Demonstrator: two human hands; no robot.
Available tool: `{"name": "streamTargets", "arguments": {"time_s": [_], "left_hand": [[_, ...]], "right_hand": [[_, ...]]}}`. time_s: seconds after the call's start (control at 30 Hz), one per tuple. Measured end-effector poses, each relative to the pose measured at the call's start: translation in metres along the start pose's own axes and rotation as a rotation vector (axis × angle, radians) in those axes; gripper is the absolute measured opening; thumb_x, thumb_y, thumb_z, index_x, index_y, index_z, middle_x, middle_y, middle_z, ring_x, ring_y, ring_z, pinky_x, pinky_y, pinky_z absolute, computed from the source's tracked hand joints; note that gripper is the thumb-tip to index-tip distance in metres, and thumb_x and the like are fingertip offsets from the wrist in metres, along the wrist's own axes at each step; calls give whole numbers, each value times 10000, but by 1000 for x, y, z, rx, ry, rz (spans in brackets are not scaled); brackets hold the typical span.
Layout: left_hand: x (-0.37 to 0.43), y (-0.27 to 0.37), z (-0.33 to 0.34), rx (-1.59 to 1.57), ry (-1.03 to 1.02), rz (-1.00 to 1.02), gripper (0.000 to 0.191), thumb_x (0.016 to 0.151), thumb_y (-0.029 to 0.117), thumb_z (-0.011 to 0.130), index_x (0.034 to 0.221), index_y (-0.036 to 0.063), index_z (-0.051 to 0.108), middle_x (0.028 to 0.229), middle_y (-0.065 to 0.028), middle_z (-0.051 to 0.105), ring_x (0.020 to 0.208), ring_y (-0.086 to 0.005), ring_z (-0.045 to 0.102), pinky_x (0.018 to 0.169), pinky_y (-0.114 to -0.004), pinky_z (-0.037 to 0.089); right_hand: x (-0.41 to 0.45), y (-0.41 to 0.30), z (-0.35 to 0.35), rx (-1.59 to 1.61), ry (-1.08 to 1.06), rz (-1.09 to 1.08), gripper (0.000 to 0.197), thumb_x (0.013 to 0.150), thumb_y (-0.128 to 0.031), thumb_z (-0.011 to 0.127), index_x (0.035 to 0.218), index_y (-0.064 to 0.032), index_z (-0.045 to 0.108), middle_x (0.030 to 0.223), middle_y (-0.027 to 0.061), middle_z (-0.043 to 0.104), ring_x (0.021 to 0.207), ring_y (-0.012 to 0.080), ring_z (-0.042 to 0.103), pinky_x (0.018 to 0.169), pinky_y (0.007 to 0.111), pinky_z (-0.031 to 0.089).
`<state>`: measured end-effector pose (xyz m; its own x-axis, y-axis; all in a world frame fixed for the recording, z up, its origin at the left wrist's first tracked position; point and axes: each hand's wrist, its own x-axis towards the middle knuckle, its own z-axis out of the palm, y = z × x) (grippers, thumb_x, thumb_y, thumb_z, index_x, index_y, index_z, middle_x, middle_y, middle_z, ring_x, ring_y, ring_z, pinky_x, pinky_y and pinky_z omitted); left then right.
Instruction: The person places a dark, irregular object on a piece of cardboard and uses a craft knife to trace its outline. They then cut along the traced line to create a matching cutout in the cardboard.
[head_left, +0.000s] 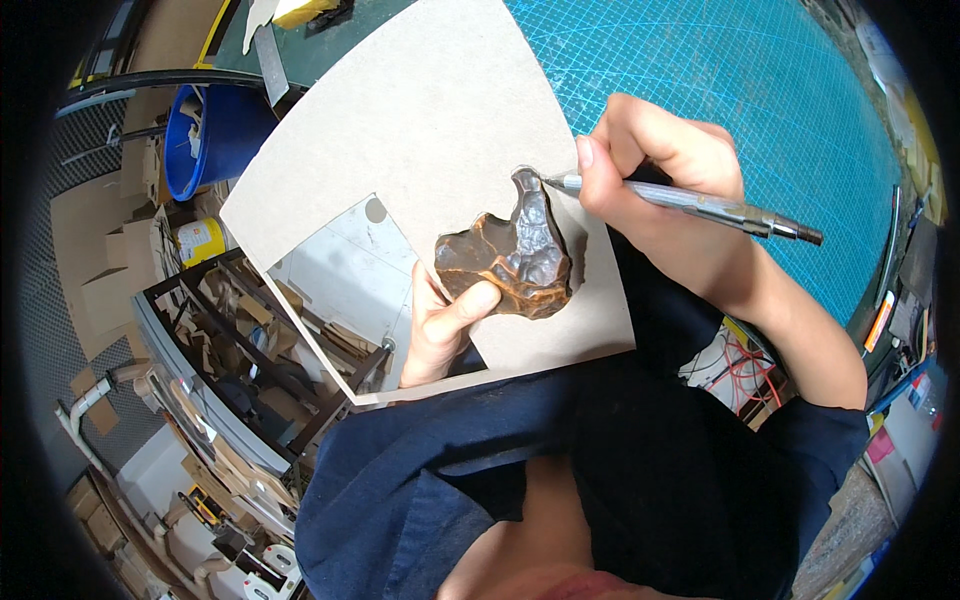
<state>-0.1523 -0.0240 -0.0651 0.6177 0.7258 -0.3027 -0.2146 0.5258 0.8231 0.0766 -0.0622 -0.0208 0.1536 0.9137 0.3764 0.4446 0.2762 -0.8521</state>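
A sheet of grey-beige cardboard (420, 97) is tilted in front of me, with a large angular opening cut through it. On it lies a dark brown, glossy, irregular piece (540, 247) that looks like stone, with a narrow arm pointing up. My left hand (439, 337) comes up through the opening, its thumb pressing the piece to the board; its other fingers are mostly hidden behind. In my right hand (667, 161) is a silver mechanical pencil (697, 201). The pencil's tip meets the cardboard beside the upper end of the piece's arm, where a faint line shows.
A teal cutting mat (735, 67) covers the table beyond the board. A steel ruler (271, 64) lies at the table's left edge. Below stand a blue bin (225, 142), a yellow-labelled tub (202, 241) and a dark frame (225, 337) with cardboard scraps. Red cables (742, 375) hang at right.
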Motion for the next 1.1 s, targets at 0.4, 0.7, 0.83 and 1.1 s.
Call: {"name": "streamTargets", "arguments": {"time_s": [0.4,0.7,0.83,1.1], "left_hand": [[2,0,5,-66,-21,16,457,789,202,718,1120,-62,547,995,-129,656,874,-167,643,777,-290,518],[4,15,11,-240,-64,71,626,793,251,707,1258,-59,425,1134,-159,593,1007,-220,613,872,-340,506],[5,18,16,-345,-112,118,665,799,273,696,1290,-55,389,1169,-178,571,1030,-251,607,892,-371,508],[7,20,21,-430,-212,180,677,803,272,695,1308,-38,368,1190,-185,552,1076,-268,585,924,-388,492]], "right_hand": [[5,-6,0,273,188,102,420,1027,-284,322,853,12,563,758,98,591,646,134,581,642,268,512],[-6,-26,-6,517,80,367,290,968,-232,458,1034,18,588,874,102,624,757,124,591,673,245,492],[-9,-40,-4,419,17,261,245,894,-112,533,1100,12,577,878,57,613,746,72,576,670,224,488],[-8,-70,-13,527,-4,360,328,876,-87,551,1172,54,541,906,82,631,772,73,588,695,211,493]]}}
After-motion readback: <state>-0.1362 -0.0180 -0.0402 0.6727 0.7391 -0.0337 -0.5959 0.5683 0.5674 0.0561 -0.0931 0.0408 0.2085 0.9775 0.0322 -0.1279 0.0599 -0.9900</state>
